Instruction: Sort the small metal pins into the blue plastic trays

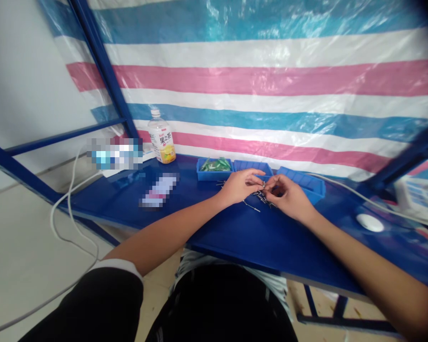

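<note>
My left hand and my right hand meet over the blue table, fingertips almost touching. Both pinch at a small shiny metal piece, too small to name surely. Beneath them lies a pile of thin metal pins that look like blind rivets, partly hidden by my hands. One loose pin lies to the front of the pile. Behind the hands stand a blue bin with green pieces, a middle blue bin and a right blue bin. What the latter two hold is hidden.
A drink bottle stands at the back left, with a blurred-out flat item before it. A white oval object and a white cable lie on the right. Blue frame posts and striped sheeting bound the table.
</note>
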The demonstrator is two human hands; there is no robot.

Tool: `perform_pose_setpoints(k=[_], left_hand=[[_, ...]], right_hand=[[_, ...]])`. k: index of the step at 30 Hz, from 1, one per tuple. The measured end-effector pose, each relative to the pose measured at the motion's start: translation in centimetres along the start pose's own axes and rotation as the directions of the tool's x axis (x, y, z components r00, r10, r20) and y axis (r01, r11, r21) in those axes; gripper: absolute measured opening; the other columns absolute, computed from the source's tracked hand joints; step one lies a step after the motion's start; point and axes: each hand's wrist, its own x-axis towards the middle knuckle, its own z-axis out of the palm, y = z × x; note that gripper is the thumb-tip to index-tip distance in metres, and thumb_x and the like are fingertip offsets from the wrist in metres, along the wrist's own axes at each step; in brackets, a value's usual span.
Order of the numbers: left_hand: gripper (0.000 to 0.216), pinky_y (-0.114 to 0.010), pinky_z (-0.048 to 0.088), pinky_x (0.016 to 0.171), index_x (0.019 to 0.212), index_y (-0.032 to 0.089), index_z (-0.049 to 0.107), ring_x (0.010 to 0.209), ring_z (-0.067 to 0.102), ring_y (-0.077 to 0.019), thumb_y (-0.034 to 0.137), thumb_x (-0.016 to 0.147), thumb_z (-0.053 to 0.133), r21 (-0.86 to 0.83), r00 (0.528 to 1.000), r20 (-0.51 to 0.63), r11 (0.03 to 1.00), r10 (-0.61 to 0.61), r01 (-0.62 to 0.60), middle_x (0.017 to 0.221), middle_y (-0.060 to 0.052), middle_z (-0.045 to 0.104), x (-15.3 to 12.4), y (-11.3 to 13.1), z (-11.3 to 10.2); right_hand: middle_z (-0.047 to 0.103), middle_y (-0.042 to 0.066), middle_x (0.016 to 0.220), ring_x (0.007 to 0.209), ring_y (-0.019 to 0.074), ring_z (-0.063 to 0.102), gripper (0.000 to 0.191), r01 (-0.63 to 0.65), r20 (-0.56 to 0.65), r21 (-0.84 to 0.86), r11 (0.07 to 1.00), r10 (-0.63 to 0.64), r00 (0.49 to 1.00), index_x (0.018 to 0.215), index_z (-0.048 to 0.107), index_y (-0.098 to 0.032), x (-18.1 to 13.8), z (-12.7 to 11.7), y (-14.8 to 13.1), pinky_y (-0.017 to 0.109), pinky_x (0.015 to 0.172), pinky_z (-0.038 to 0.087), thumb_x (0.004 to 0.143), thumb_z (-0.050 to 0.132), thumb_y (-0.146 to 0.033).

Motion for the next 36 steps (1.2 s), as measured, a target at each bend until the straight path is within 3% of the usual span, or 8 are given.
perform_pose_setpoints(k=[5,9,14,19,24,31,36], left_hand=[[0.038,-0.032,0.062,0.085,0.129,0.016,0.072,0.087,0.078,-0.0169,0.018,0.092,0.078,0.062,0.998,-0.046,0.997,-0.032,0.035,0.104,-0.011,0.082,-0.2,0.7,0.0],[0.029,-0.030,0.062,0.073,0.126,0.014,0.075,0.070,0.076,-0.0153,0.029,0.101,0.067,0.056,0.994,0.019,0.993,-0.104,0.102,0.091,-0.010,0.082,-0.4,0.8,0.1],[0.028,-0.037,0.065,0.091,0.125,0.017,0.078,0.093,0.081,-0.0195,0.022,0.101,0.064,0.131,0.999,0.021,0.991,-0.035,0.032,0.108,-0.011,0.083,-0.4,0.5,0.1],[0.025,-0.042,0.063,0.102,0.117,0.018,0.082,0.107,0.080,-0.0242,0.027,0.095,0.074,0.154,0.999,-0.019,0.988,-0.026,0.028,0.115,-0.011,0.083,-0.2,0.2,0.0],[0.017,-0.041,0.062,0.099,0.108,0.016,0.081,0.103,0.080,-0.0227,0.019,0.091,0.077,0.118,0.997,-0.056,0.991,-0.053,0.060,0.108,-0.010,0.083,0.1,0.0,-0.2],[0.023,-0.037,0.062,0.090,0.095,0.015,0.068,0.091,0.078,-0.0183,0.016,0.081,0.087,0.014,0.991,-0.110,0.996,-0.081,0.083,0.100,-0.010,0.080,0.0,0.0,-0.2],[0.027,-0.038,0.061,0.092,0.096,0.015,0.067,0.091,0.076,-0.0180,0.019,0.081,0.089,0.045,0.992,-0.103,0.995,-0.079,0.084,0.099,-0.009,0.079,0.0,-0.1,-0.2]], right_hand=[[0.072,0.001,0.089,0.072,0.0182,0.066,0.039,0.029,-0.039,-0.061,0.998,-0.032,0.999,0.125,0.061,-0.026,0.0,-0.4,-0.6,0.032,0.067,0.054,0.088,0.071,-0.028],[0.075,0.003,0.090,0.073,0.0193,0.069,0.020,0.006,-0.123,-0.165,0.986,-0.026,0.992,0.110,0.071,-0.024,0.0,-0.9,-1.0,0.032,0.067,0.054,0.092,0.070,-0.033],[0.076,0.005,0.090,0.078,0.0213,0.070,0.019,0.054,-0.085,-0.175,0.983,-0.070,0.994,0.098,0.074,-0.023,0.0,-0.8,-0.7,0.034,0.069,0.055,0.094,0.072,-0.041],[0.076,0.005,0.092,0.077,0.0212,0.069,0.020,0.052,-0.075,-0.163,0.985,-0.065,0.995,0.100,0.073,-0.024,0.1,-0.6,-0.4,0.035,0.068,0.056,0.091,0.076,-0.041],[0.077,0.007,0.099,0.086,0.0237,0.073,0.022,0.103,-0.013,-0.140,0.985,-0.106,0.994,0.106,0.075,-0.024,0.0,-0.5,-0.3,0.038,0.072,0.058,0.093,0.074,-0.042],[0.078,0.007,0.099,0.087,0.0241,0.073,0.032,0.028,-0.038,-0.065,0.997,-0.031,0.999,0.117,0.073,-0.024,-0.1,-0.5,-0.6,0.037,0.073,0.058,0.095,0.074,-0.047],[0.079,0.007,0.100,0.089,0.0246,0.073,0.027,0.087,-0.001,-0.181,0.980,-0.088,0.996,0.110,0.077,-0.025,-0.2,-0.8,-1.0,0.037,0.074,0.057,0.100,0.066,-0.047]])
